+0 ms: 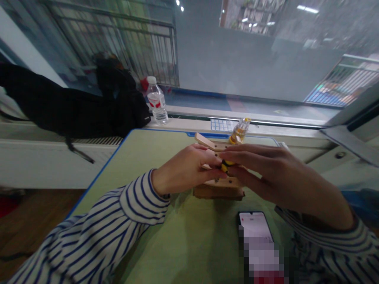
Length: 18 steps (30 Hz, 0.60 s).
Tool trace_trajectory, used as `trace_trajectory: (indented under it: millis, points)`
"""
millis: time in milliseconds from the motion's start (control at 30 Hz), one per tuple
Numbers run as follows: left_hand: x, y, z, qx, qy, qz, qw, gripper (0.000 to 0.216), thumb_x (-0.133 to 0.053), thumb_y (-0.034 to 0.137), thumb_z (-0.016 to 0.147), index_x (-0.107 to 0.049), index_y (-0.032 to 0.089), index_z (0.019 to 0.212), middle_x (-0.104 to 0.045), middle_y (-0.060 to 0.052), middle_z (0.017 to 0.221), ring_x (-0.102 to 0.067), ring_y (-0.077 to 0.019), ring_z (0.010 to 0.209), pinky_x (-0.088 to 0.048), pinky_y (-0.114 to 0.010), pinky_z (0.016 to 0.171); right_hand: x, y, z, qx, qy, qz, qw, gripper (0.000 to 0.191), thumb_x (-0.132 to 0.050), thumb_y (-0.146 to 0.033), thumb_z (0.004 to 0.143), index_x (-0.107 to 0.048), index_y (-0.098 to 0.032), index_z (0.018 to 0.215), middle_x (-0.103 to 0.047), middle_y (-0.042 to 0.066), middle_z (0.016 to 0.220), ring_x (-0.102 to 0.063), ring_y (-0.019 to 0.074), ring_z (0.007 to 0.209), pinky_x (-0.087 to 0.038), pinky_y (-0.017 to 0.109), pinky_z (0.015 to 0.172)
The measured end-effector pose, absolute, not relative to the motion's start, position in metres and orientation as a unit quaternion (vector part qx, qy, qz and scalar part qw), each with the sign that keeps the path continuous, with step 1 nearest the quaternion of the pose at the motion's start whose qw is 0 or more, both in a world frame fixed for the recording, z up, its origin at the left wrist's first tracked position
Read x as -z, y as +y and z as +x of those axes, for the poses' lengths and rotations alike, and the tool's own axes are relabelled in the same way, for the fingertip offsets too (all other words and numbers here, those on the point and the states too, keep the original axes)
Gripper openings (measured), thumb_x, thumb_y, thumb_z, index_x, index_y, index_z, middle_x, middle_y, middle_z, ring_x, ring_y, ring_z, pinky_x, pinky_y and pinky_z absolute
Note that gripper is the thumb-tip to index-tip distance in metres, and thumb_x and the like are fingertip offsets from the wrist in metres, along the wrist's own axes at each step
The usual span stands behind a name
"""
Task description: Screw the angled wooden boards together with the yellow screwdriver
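Observation:
My left hand (192, 167) comes in from the left, its fingers closed and their tips at a small yellow-and-black piece (225, 165). From the right, my right hand (272, 169) closes its fingers on the same piece. Its exact kind is partly hidden by the fingers. Under and behind both hands stands a light wooden piece (217, 183) with several small dark holes and slanting strips. A darker brown block or box (219, 193) lies at its base. My hands cover much of the wood.
A smartphone (256, 225), lit, lies on the green table (166, 244) near my right wrist. Behind the wooden piece stands a clear bottle with yellow parts (240, 130). A water bottle (158, 104), a black bag (74, 110) and a gridded white card (222, 125) are along the windowsill.

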<state>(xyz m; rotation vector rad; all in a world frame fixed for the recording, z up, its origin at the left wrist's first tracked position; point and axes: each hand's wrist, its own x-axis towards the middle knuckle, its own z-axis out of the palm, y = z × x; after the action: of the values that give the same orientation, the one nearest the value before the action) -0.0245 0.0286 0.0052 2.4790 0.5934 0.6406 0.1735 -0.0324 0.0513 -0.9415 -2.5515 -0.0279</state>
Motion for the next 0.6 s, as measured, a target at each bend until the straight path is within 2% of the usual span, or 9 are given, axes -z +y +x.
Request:
trace_trajectory:
  millis: [600]
  points:
    - [-0.0059,0.0301,-0.0244,-0.203,0.191,0.926,0.255,0.023,-0.048,0.029,0.09,-0.068,0.019,0.095,-0.066,-0.003,0.092,-0.058,-0.0141,0.094,-0.041,-0.027,0.088,-0.051,-0.0297,0.1733,-0.018,-0.915,-0.352,0.197,0.024,-0.05,-0.022,0.09,-0.06,-0.02,0.111,-0.065,0.004,0.109,-0.061,0.0159,0.096,-0.047,0.029,0.085]
